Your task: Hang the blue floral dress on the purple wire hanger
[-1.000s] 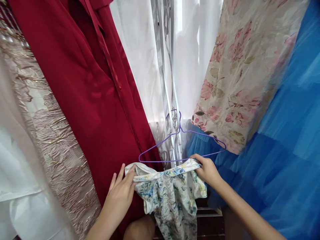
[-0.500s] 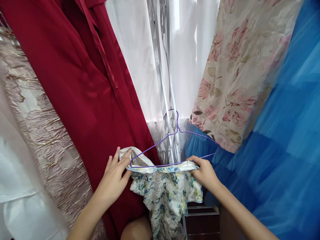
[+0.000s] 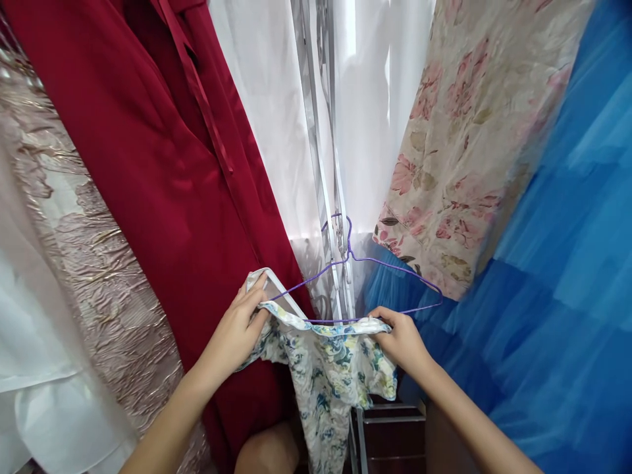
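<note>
A white garment with a blue and yellow floral print point(image 3: 326, 368) hangs between my hands, its neckline stretched open. My left hand point(image 3: 241, 322) grips the left side of the neckline, fingers inside and thumb outside. On the right side, my right hand point(image 3: 395, 332) pinches the edge between thumb and fingers. A purple wire hanger point(image 3: 390, 264) hangs by its hook on a metal rack. Its left end passes inside the neckline near my left hand, while its right end sticks out uncovered above my right hand.
Metal rack poles point(image 3: 326, 151) rise in the middle, with white fabric point(image 3: 266, 85) behind. A red satin dress point(image 3: 148, 164) and a crinkled pinkish garment point(image 3: 99, 263) hang left. To the right are a pink-flowered garment point(image 3: 454, 164) and blue tulle point(image 3: 553, 296). A bare knee point(image 3: 269, 451) shows below.
My left hand has moved slightly up and right, lifting that side of the neckline over the hanger's left end. The hanger's right end shows more. My right hand has hardly moved.
</note>
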`<state>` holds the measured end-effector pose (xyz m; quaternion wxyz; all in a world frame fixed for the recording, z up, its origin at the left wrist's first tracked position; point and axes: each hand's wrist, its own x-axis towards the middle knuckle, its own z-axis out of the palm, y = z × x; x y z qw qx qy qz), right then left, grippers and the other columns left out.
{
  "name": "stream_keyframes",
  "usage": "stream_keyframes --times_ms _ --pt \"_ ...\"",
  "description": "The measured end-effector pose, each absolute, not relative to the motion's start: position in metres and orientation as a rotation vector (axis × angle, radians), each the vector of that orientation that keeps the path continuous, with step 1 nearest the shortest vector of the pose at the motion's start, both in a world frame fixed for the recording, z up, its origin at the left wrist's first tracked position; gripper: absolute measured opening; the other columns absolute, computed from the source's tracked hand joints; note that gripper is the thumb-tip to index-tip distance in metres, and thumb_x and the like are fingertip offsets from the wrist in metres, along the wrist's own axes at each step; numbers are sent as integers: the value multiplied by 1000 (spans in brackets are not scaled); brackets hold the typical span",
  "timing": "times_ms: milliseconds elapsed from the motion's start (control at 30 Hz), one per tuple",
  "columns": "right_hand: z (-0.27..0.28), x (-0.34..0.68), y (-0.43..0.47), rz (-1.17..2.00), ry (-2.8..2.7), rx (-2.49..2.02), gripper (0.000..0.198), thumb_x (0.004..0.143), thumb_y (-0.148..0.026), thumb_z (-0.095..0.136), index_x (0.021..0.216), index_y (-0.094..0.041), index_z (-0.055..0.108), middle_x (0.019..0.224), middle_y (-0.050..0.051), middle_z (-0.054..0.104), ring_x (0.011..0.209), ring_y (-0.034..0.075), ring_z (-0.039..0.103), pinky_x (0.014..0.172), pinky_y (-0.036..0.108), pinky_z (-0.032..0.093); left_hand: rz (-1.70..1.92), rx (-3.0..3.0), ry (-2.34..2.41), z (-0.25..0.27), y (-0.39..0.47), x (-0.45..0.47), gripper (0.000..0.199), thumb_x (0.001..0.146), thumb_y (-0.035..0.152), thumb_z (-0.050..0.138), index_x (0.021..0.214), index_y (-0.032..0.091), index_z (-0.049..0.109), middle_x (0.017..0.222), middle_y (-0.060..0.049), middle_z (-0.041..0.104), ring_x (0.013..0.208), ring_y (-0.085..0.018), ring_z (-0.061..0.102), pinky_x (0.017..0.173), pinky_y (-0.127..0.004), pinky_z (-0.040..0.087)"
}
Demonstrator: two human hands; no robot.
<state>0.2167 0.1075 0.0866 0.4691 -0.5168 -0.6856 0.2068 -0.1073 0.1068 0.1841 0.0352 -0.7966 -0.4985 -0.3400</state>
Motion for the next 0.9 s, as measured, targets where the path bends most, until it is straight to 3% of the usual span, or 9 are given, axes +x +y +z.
stream_keyframes --times_ms 200,300,400,467,600,700,800,900 --pt "87 211 106 529 -1663 -1244 22 72 -14 54 83 -24 70 80 0 77 77 23 69 73 28 48 -1163 -2636 -1359 199 113 -65 17 94 22 42 84 22 56 155 -6 44 142 -26 43 113 -41 40" --pt "86 212 105 559 -1657 -1233 21 73 -14 54 82 -23 70 79 0 76 76 23 69 72 28 48 -1137 -2689 -1369 194 118 -54 18 92 16 43 95 23 60 135 -4 62 124 -23 58 103 -37 46" --pt "82 221 100 548 -1618 -1205 34 74 -13 51 97 -23 75 94 3 77 88 24 70 79 31 50 -1256 -2673 -1344 184 124 -52 17 90 14 48 96 22 61 108 -3 68 102 -20 65 90 -31 49" --pt "79 232 98 472 -1546 -1174 49 74 -12 50 116 -23 72 110 6 75 98 25 68 87 34 51 -1435 -2612 -1303 177 124 -52 12 89 16 54 95 21 62 103 -3 66 98 -19 65 87 -29 49" --pt "73 262 103 300 -1269 -1261 76 78 -19 55 151 -23 39 129 13 60 75 19 66 67 32 55 -1662 -2451 -1395 172 117 -51 21 86 24 66 106 22 61 100 -1 66 84 -16 66 73 -25 49" --pt "75 287 121 161 -1219 -1387 101 73 -23 64 160 -20 14 147 21 39 82 22 66 67 35 58 -1582 -2431 -1393 176 111 -47 12 88 27 67 99 22 66 94 -1 67 84 -15 64 75 -25 48" --pt "83 310 140 63 -1386 -1423 96 68 -18 63 157 -15 27 144 21 45 102 29 64 84 41 57 -1555 -2452 -1365 179 110 -45 8 90 27 64 94 21 69 90 -1 67 85 -16 64 75 -25 49" --pt "95 327 144 81 -1504 -1411 65 71 -19 57 136 -14 57 124 17 66 105 30 66 93 44 54 -1577 -2418 -1304 179 112 -50 9 90 25 64 95 22 70 104 -3 67 98 -18 64 85 -27 49"
